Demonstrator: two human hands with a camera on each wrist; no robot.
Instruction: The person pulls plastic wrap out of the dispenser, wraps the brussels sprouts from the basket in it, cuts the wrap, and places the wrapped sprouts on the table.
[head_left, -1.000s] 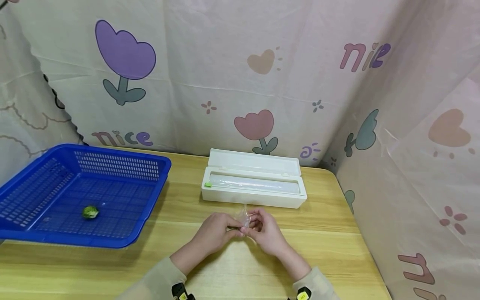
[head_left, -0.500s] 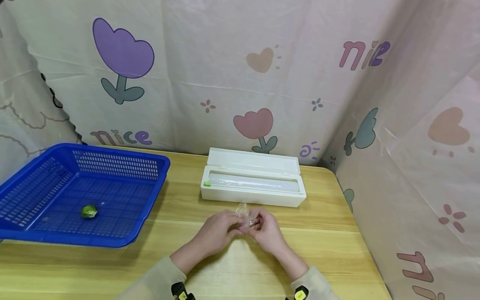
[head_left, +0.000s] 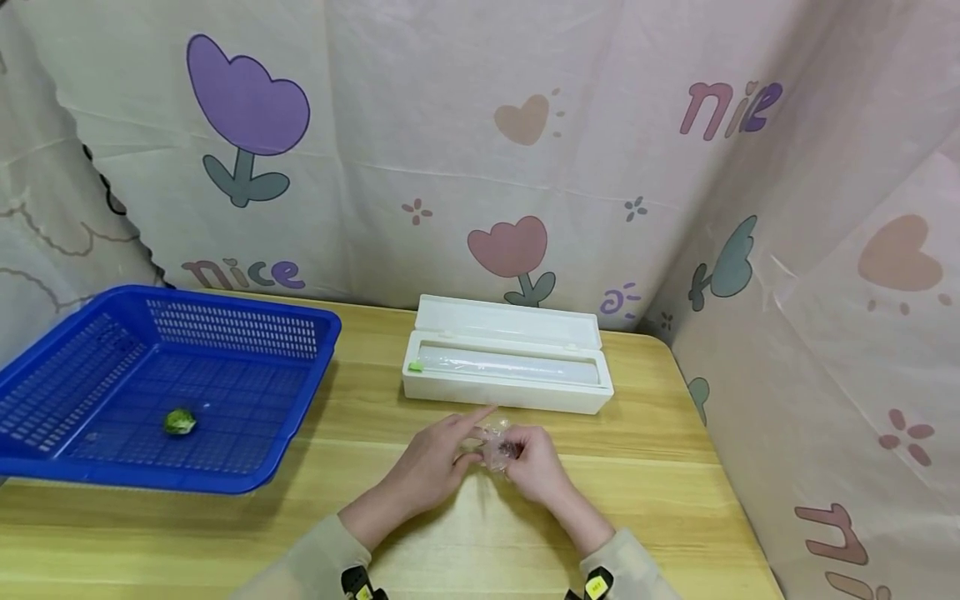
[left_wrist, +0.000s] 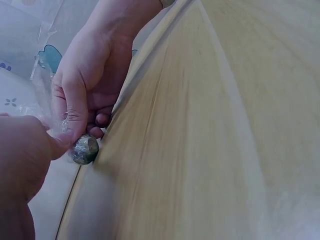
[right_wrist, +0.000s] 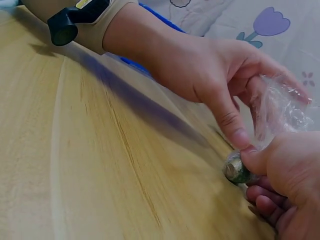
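A small green Brussels sprout [right_wrist: 237,168] wrapped in clear plastic film is in my right hand [head_left: 542,467], which pinches it between thumb and fingers. Loose crumpled plastic film [right_wrist: 286,107] stands up from the sprout between both hands. My left hand [head_left: 423,462] is beside it, index finger stretched out and thumb apart from the other fingers. In the right wrist view, the left thumb [right_wrist: 235,127] reaches down next to the right thumb, and other left fingers are partly behind the film. Another Brussels sprout [head_left: 179,422] lies in the blue basket [head_left: 300,433] on the left.
Beyond the hands, a white plastic-wrap dispenser [head_left: 502,397] stands with its lid raised, a film roll [head_left: 510,365] inside and a green slider [head_left: 416,366] at its left end. Printed cloth [head_left: 405,108] hangs behind and to the right of the wooden table [head_left: 645,500].
The left hand's index finger has stretched out and its fingers have spread. The right hand has turned a little around the wrapped sprout. Basket and dispenser stay put.
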